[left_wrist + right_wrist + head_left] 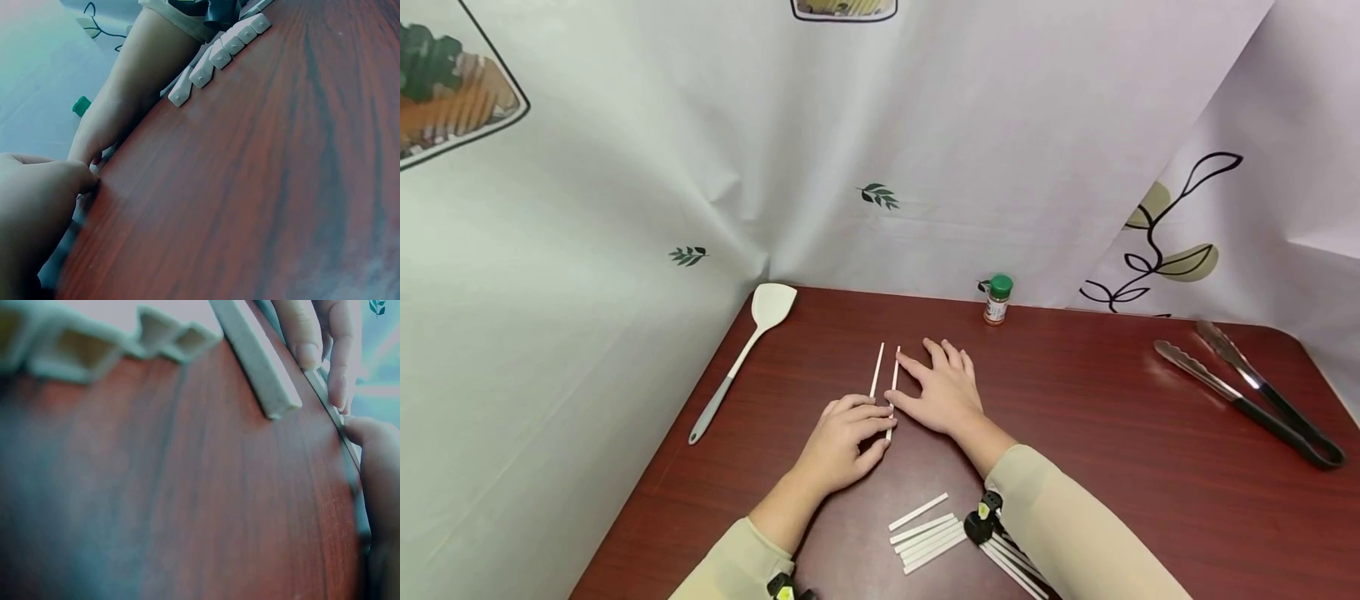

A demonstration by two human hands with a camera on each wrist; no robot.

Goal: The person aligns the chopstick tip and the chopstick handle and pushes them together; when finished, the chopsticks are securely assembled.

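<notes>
Reddish-brown tabletop (1075, 433): green-capped jar (997, 302), orange-brown contents (994, 320); left grip (846, 437), right grip (943, 395) unclenched on white stick (896, 373)

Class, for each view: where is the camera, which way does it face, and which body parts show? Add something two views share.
Head: on the head, facing forward and down at the table; left hand, right hand and sleeves show.
Left wrist: on that wrist, facing low across the table; left hand at left, right forearm beyond.
Right wrist: on that wrist, facing low over the white sticks; right hand and left fingers show at right.
Shared: the green cap, in head and left wrist views.
</notes>
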